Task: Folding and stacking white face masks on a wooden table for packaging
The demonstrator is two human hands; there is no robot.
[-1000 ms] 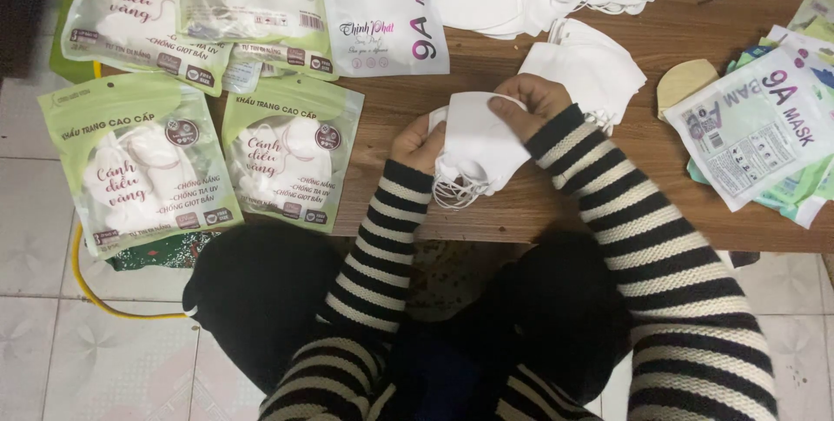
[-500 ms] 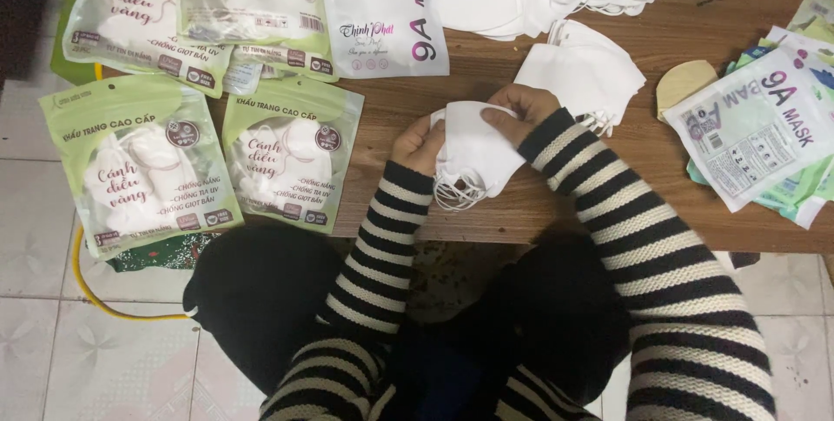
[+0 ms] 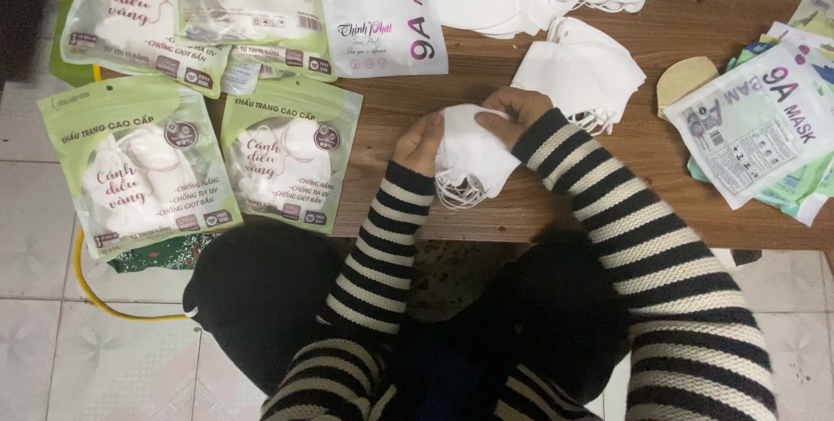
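Over the near edge of the brown wooden tabletop, holding a small stack of folded white fabric face masks between both hands: left hand closing around the stack's left side, right hand pinching its upper right corner, thin ear loops dangling below. Lying just beyond the right hand, another loose pile of white masks. Resting to the left, partly overhanging the edge, green printed plastic mask packets. Sitting at the far right, a white-and-green heap of flat packets.
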